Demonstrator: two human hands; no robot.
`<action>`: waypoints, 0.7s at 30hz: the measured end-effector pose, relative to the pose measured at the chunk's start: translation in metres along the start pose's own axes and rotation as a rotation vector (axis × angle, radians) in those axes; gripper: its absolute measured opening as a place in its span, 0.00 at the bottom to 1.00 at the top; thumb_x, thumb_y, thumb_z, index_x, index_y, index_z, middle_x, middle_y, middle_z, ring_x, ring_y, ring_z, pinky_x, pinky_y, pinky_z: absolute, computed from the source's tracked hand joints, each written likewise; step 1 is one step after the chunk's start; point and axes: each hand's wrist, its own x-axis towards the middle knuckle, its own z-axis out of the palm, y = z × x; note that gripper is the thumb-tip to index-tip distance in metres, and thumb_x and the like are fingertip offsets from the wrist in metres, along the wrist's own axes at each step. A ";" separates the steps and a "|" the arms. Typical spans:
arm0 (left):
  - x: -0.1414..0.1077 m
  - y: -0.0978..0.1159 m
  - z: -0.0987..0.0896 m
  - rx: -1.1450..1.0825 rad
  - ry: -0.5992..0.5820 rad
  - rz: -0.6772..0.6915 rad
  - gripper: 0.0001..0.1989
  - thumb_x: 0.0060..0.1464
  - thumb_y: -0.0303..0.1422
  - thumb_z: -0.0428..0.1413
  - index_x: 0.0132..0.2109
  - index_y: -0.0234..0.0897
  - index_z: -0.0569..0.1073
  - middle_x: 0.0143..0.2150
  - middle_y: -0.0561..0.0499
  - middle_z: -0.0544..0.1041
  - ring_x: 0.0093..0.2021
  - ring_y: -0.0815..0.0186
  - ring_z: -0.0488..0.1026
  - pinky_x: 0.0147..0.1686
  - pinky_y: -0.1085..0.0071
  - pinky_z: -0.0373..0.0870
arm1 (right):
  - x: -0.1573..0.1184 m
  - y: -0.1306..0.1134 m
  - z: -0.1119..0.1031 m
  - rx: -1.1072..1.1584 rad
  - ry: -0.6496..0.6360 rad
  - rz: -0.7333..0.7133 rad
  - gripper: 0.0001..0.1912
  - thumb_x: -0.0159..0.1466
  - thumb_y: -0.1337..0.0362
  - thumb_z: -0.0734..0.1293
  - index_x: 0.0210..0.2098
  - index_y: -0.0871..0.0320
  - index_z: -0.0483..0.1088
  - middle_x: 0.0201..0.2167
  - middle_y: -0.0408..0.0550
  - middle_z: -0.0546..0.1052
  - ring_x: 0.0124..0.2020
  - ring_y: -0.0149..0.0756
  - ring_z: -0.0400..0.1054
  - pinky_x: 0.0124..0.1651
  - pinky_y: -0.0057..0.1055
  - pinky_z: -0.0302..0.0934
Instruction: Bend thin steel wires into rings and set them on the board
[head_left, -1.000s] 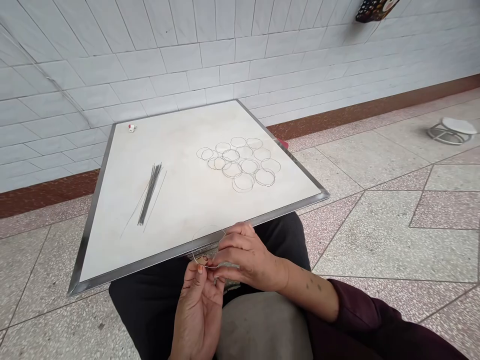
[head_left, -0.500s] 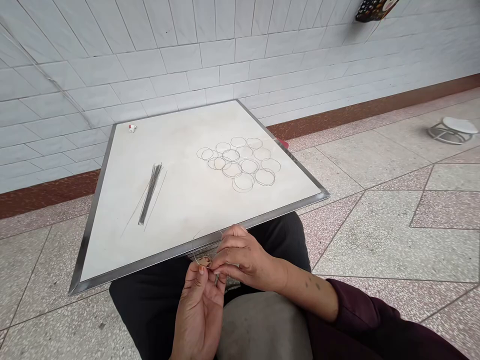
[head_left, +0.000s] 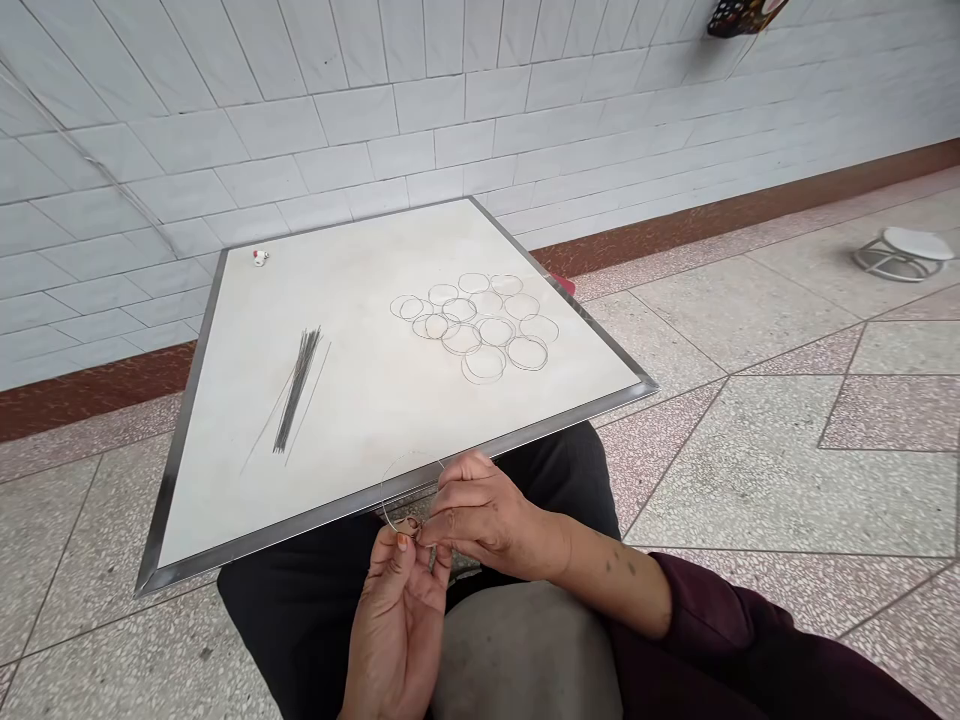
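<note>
Both hands meet just over my lap at the table's near edge, pinching one thin wire ring (head_left: 383,488). My left hand (head_left: 401,620) is palm up, its thumb and finger closed on the lower part of the ring. From the right, my right hand (head_left: 487,515) grips the wire close to the left fingertips; the exact join is hidden by the fingers. Several finished-looking wire rings (head_left: 506,344) lie overlapping on the right half of the white table (head_left: 360,400). To the left rests a bundle of straight wires (head_left: 295,390), with a few single wires beside it.
A small white and red object (head_left: 260,258) sits at the table's far left corner. The table's metal edge (head_left: 315,520) runs close before my hands. Behind stands a tiled wall (head_left: 420,105). A white-topped stool (head_left: 904,252) is on the floor at right.
My right fingers have shifted slightly at the wire beside the left fingertips. The ring stays held in both hands, and the view has moved a little.
</note>
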 end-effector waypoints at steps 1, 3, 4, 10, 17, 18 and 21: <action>0.000 0.000 0.000 -0.004 0.001 0.001 0.08 0.49 0.24 0.66 0.34 0.38 0.75 0.35 0.55 0.77 0.35 0.70 0.75 0.43 0.69 0.75 | 0.000 0.000 0.000 -0.005 -0.001 0.004 0.04 0.67 0.65 0.67 0.43 0.51 0.72 0.33 0.41 0.78 0.41 0.35 0.67 0.49 0.36 0.59; 0.000 0.000 0.001 -0.009 -0.003 0.001 0.08 0.49 0.24 0.66 0.34 0.37 0.75 0.35 0.54 0.77 0.36 0.70 0.75 0.43 0.70 0.75 | 0.001 0.000 -0.001 -0.016 0.006 0.018 0.03 0.67 0.63 0.68 0.42 0.52 0.72 0.33 0.41 0.78 0.40 0.34 0.67 0.49 0.36 0.59; 0.000 0.000 0.001 -0.009 -0.005 0.002 0.07 0.49 0.24 0.66 0.34 0.37 0.75 0.35 0.54 0.77 0.36 0.70 0.75 0.43 0.70 0.75 | 0.002 -0.001 -0.001 -0.017 0.014 0.021 0.03 0.67 0.63 0.68 0.41 0.52 0.72 0.33 0.41 0.78 0.39 0.33 0.67 0.48 0.35 0.59; -0.001 -0.001 0.000 -0.007 0.026 0.002 0.06 0.53 0.21 0.62 0.35 0.36 0.75 0.36 0.54 0.77 0.38 0.70 0.75 0.44 0.68 0.76 | 0.001 -0.003 -0.001 -0.027 0.065 0.013 0.03 0.67 0.63 0.68 0.41 0.53 0.72 0.33 0.41 0.78 0.39 0.32 0.66 0.46 0.34 0.60; 0.000 -0.001 -0.001 -0.009 0.073 0.014 0.06 0.53 0.20 0.61 0.36 0.35 0.76 0.36 0.53 0.77 0.37 0.70 0.75 0.43 0.69 0.76 | 0.001 -0.003 0.002 -0.043 0.056 0.049 0.04 0.69 0.63 0.66 0.39 0.53 0.73 0.31 0.42 0.77 0.38 0.33 0.68 0.47 0.35 0.61; 0.000 0.000 -0.001 -0.010 0.065 0.015 0.06 0.53 0.20 0.62 0.36 0.35 0.76 0.36 0.53 0.77 0.37 0.70 0.75 0.42 0.70 0.76 | 0.001 -0.003 0.002 -0.042 0.053 0.050 0.04 0.69 0.62 0.66 0.39 0.53 0.73 0.31 0.42 0.77 0.38 0.33 0.68 0.47 0.35 0.61; 0.000 0.001 0.000 -0.008 0.034 0.024 0.06 0.52 0.22 0.63 0.35 0.35 0.76 0.37 0.53 0.77 0.37 0.70 0.75 0.41 0.72 0.76 | 0.002 -0.004 0.001 -0.026 0.033 0.054 0.06 0.69 0.59 0.66 0.41 0.53 0.72 0.32 0.42 0.78 0.37 0.32 0.68 0.48 0.34 0.61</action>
